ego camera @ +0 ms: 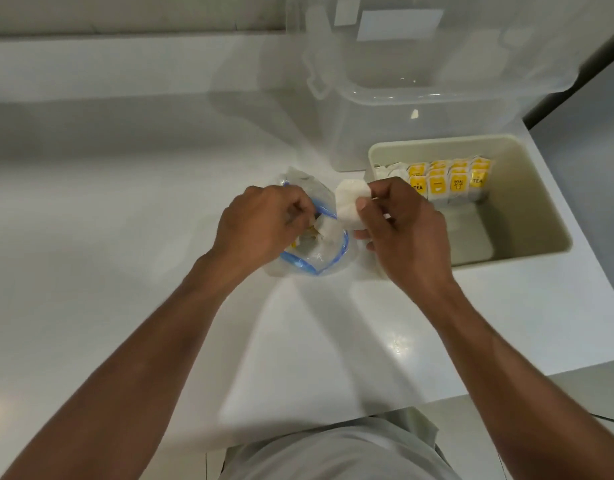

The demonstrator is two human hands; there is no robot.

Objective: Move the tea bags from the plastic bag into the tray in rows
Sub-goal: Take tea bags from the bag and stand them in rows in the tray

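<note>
A grey shirt (333,452) lay nearest, below a white counter (125,237). The left hand (260,226) curled into the blue-zipped bag (319,263), pinching a tea bag (326,230). The right hand (406,237), just beside, gripped a white bunch (350,202) near the tray (534,202), where rows (447,181) labelled "TEA" stood at the far end, a clear box (420,133) behind.

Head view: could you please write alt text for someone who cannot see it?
A person's left hand reaches into an open plastic bag on a white counter while the right hand holds white tea bags. Beside them, a beige tray holds rows of yellow-labelled tea bags.
</note>
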